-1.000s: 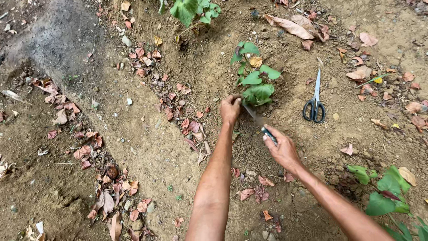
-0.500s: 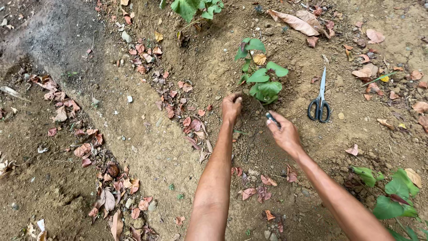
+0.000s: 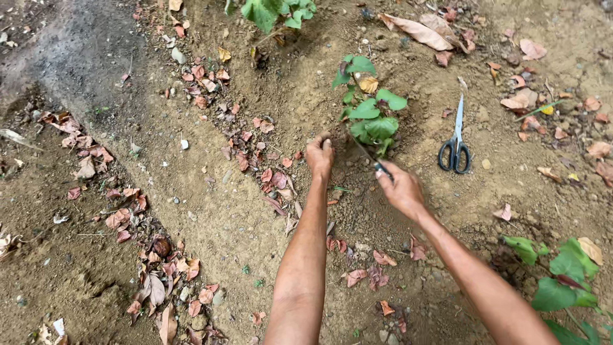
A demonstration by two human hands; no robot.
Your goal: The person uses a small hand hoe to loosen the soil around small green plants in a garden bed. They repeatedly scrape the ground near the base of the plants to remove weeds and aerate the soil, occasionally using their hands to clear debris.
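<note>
A small green-leaved plant (image 3: 370,108) stands in bare brown soil. My left hand (image 3: 320,155) rests with curled fingers on the dirt just left of its base; whether it holds anything I cannot tell. My right hand (image 3: 401,189) grips a thin dark tool (image 3: 372,160) whose tip points into the soil at the foot of the plant. Black-handled scissors (image 3: 456,142) lie on the ground to the right of the plant, blades pointing away from me.
Dry brown leaves (image 3: 262,166) are scattered over the soil. Another green plant (image 3: 271,11) grows at the top edge, and a third (image 3: 559,275) at the lower right. A shallow furrow (image 3: 57,268) runs along the left.
My right hand has moved up and left toward the plant's base with the tool. My left hand stays by the stem.
</note>
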